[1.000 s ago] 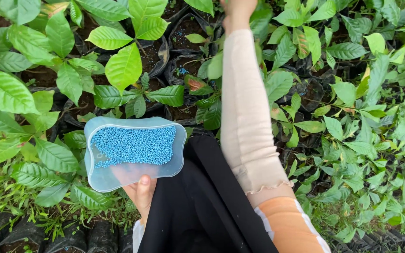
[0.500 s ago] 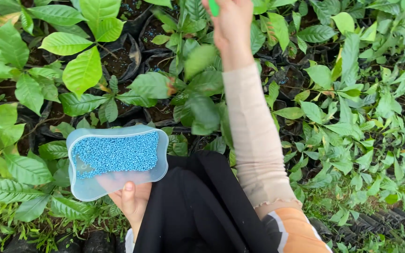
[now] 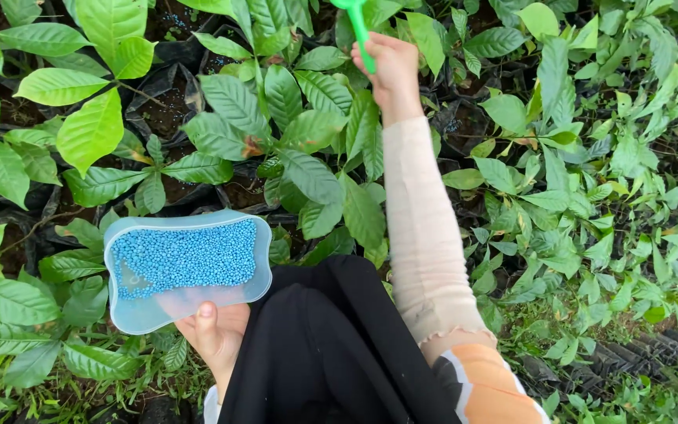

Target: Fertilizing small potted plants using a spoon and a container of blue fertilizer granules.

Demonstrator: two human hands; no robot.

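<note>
My left hand holds a pale translucent plastic tub from below, thumb on its near rim. The tub is about half full of small blue granules. My right hand, at the end of a cream sleeve, is stretched forward over the seedlings and is closed around the handle of a green plastic spoon. The spoon's bowl is cut off by the top edge. Seedlings with broad green leaves stand beneath that hand.
Rows of black plastic nursery bags filled with dark soil hold young plants, some with blue granules on the soil. Smaller leafy seedlings fill the right side. Black clothing covers my lap at the bottom centre.
My right hand has drawn back toward me and the green spoon shows more. The view shifted, so the tub and left hand sit lower left than a second ago.
</note>
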